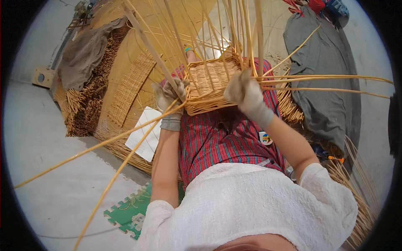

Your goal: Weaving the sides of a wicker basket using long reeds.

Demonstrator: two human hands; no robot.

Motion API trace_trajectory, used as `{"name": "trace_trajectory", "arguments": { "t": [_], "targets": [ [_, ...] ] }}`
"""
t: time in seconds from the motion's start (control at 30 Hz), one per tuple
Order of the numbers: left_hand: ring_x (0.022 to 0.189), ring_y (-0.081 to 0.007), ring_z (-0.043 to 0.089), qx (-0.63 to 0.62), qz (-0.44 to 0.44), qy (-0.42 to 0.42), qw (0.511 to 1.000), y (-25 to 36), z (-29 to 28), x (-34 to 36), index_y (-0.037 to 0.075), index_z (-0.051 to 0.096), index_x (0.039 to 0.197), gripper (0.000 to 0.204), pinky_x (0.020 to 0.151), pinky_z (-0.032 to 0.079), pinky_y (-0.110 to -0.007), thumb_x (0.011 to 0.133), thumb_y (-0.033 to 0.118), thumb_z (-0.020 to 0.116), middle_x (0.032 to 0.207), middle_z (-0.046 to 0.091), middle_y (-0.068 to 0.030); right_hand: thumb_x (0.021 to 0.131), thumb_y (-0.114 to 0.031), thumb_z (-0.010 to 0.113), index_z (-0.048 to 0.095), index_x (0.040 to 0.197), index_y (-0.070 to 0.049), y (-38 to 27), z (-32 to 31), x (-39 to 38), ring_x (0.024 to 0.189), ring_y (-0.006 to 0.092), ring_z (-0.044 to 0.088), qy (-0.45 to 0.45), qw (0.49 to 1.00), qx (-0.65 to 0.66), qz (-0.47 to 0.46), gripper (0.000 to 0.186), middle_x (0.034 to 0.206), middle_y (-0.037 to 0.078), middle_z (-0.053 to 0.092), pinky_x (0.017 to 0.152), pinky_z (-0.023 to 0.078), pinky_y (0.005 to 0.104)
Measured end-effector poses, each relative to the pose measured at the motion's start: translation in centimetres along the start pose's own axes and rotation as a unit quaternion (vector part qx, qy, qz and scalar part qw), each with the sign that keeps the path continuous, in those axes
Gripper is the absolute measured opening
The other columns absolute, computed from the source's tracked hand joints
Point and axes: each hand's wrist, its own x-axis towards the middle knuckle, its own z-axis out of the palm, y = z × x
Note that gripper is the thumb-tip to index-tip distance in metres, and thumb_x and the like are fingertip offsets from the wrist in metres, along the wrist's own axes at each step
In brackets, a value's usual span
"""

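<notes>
A small half-woven wicker basket [208, 78] rests over my lap, its tall stakes rising all round. My left hand [171, 94], in a pale work glove, is closed round its near left corner, by a thick corner stake [153, 49]. Gloved as well, my right hand [248, 94] has its fingers curled at the near right corner; what lies in them is hidden. Long willow rods [125, 136] stick out past my left hand to the lower left. Other willow rods [318, 78] run off to the right from behind my right hand.
Left lie a flat woven panel [130, 88], a heap of brown sticks [94, 98] partly under grey cloth [86, 54], and white paper [144, 134]. Grey-green cloth [320, 75] covers bundled rods [290, 104] on the right. A green foam mat [130, 209] lies at lower left.
</notes>
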Motion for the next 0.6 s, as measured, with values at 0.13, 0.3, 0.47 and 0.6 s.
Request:
{"name": "trace_trajectory", "arguments": {
  "t": [0.13, 0.3, 0.47, 0.6],
  "targets": [
    [0.076, -0.0199, 0.062, 0.079, -0.021, 0.057, 0.995, -0.2, 1.2, -0.2, -0.002, 0.056, 0.123, 0.05, 0.072, 0.053, -0.029, 0.099, 0.042, 0.054, 0.085, 0.065, -0.0131, 0.106, -0.031, 0.037, 0.061, 0.098, -0.001, -0.3, 5.1, -1.0, 0.067, 0.0182, 0.059, -0.117, 0.054, -0.916, -0.379, 0.039, 0.073, 0.006, 0.058, 0.069, 0.055, 0.0341],
    [0.105, -0.022, 0.062, 0.41, -0.032, 0.155, 0.899, -0.5, 1.9, -4.8, 0.001, 0.044, 0.138, 0.05, 0.093, 0.052, -0.034, 0.093, 0.011, 0.064, 0.115, 0.061, -0.0115, 0.098, -0.014, 0.06, 0.061, 0.112, -0.001, 3.3, 2.3, -0.6, 0.09, 0.0187, 0.066, 0.106, -0.158, -0.858, -0.477, 0.019, 0.093, 0.01, 0.067, 0.078, 0.057, 0.0294],
    [0.101, -0.0174, 0.052, 0.495, 0.015, 0.185, 0.849, -4.4, 2.3, -4.1, 0.002, 0.042, 0.118, 0.07, 0.086, 0.051, -0.033, 0.074, 0.035, 0.086, 0.107, 0.048, -0.0069, 0.091, -0.003, 0.068, 0.065, 0.106, 0.001, 1.1, 2.8, -1.9, 0.084, 0.0152, 0.066, 0.017, -0.436, -0.759, -0.483, 0.016, 0.096, 0.007, 0.068, 0.074, 0.054, 0.0264],
    [0.091, -0.0176, 0.048, 0.605, 0.038, 0.17, 0.777, -4.0, 0.8, -4.1, 0.002, 0.046, 0.108, 0.075, 0.08, 0.048, -0.035, 0.07, 0.053, 0.085, 0.103, 0.04, -0.0069, 0.089, -0.002, 0.068, 0.068, 0.103, -0.002, 0.2, 1.2, -0.2, 0.085, 0.0161, 0.067, -0.022, -0.475, -0.728, -0.494, 0.013, 0.096, 0.009, 0.07, 0.076, 0.054, 0.0274]
  ]
}}
